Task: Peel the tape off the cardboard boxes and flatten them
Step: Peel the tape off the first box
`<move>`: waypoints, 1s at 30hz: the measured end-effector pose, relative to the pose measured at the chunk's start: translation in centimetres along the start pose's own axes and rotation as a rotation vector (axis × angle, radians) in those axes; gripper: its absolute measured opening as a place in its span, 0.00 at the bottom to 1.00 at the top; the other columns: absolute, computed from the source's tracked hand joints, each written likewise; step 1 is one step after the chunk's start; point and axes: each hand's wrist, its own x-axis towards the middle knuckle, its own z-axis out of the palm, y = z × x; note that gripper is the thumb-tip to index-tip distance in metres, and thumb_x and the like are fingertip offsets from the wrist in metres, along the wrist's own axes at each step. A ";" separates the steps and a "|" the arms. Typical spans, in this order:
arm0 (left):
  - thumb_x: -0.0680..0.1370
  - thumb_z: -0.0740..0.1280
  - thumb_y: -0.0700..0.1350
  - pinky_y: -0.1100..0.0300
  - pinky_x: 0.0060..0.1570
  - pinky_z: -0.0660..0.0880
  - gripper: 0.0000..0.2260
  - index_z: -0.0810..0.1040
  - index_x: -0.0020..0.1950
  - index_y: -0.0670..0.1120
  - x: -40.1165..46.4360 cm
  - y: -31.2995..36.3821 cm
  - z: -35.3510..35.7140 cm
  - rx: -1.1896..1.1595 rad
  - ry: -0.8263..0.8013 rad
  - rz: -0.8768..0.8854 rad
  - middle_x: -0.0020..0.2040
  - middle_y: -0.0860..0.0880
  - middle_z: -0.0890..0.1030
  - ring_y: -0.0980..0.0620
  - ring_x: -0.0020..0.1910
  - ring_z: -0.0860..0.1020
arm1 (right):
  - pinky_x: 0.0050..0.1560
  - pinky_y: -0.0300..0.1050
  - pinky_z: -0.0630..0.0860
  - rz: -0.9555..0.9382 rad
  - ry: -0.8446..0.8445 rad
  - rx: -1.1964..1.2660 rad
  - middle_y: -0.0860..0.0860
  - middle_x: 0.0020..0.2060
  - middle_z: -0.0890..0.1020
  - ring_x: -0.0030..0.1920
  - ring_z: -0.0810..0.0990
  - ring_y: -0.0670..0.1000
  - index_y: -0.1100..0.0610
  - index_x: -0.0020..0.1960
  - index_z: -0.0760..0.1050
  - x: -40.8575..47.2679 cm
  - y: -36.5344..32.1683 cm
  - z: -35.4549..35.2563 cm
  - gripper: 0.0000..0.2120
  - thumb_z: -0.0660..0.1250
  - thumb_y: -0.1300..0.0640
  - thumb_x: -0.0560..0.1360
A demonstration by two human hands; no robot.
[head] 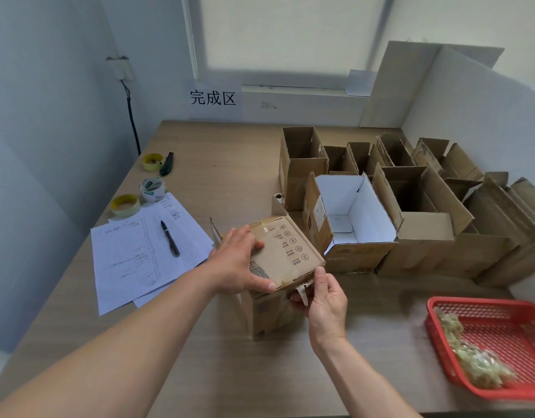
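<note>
Both hands work one cardboard box mid-bench: left hand grips its printed top flap, right hand pinches loose tape at its front edge. Beyond the box, a sign reads 完成区.

Wooden table: tape rolls, papers with pen at left; open boxes at back right; red basket near right.

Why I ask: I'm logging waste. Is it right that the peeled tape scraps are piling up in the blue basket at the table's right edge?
Not quite: the basket is red, not blue. The head view shows the peeled tape scraps piled in it at the table's right edge.
</note>
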 end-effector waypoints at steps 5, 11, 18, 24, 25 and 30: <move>0.64 0.78 0.65 0.43 0.77 0.51 0.47 0.61 0.76 0.52 0.0 0.1 0.0 0.002 0.011 0.012 0.80 0.53 0.49 0.52 0.79 0.43 | 0.46 0.60 0.72 -0.025 0.002 -0.037 0.60 0.37 0.76 0.42 0.73 0.58 0.56 0.38 0.76 0.2 0.6 -0.4 0.16 0.62 0.50 0.82; 0.63 0.78 0.65 0.44 0.77 0.51 0.47 0.61 0.76 0.53 0.1 0.2 0.3 0.013 0.011 0.018 0.80 0.54 0.48 0.53 0.79 0.43 | 0.34 0.56 0.71 -0.115 0.140 -0.436 0.50 0.24 0.70 0.30 0.67 0.51 0.60 0.28 0.66 1.5 -0.1 -1.8 0.19 0.68 0.56 0.74; 0.62 0.77 0.67 0.43 0.75 0.52 0.47 0.62 0.75 0.54 0.2 0.0 0.7 0.021 0.030 0.007 0.80 0.55 0.48 0.52 0.79 0.43 | 0.44 0.64 0.82 0.158 0.175 -0.352 0.57 0.36 0.83 0.41 0.84 0.62 0.59 0.40 0.77 3.1 -2.3 -1.4 0.01 0.68 0.63 0.70; 0.63 0.77 0.67 0.38 0.76 0.52 0.47 0.61 0.76 0.54 0.0 0.5 0.8 0.043 0.022 -0.015 0.81 0.55 0.46 0.50 0.80 0.41 | 0.43 0.59 0.83 0.117 0.183 -0.490 0.53 0.32 0.85 0.37 0.85 0.58 0.55 0.38 0.82 2.5 -3.2 -1.1 0.08 0.66 0.64 0.71; 0.63 0.77 0.67 0.38 0.76 0.52 0.48 0.61 0.76 0.54 -0.1 0.6 0.8 0.042 0.023 -0.020 0.81 0.54 0.46 0.49 0.80 0.40 | 0.44 0.59 0.83 0.120 0.200 -0.483 0.54 0.32 0.85 0.38 0.85 0.58 0.55 0.37 0.82 2.3 -3.3 -1.1 0.08 0.66 0.64 0.71; 0.64 0.77 0.66 0.36 0.75 0.54 0.46 0.62 0.76 0.53 -0.6 1.1 0.8 0.051 0.039 -0.025 0.81 0.54 0.48 0.49 0.80 0.42 | 0.47 0.60 0.83 0.190 0.290 -0.232 0.59 0.40 0.85 0.43 0.85 0.60 0.60 0.43 0.82 1.4 -2.9 -0.5 0.07 0.66 0.68 0.73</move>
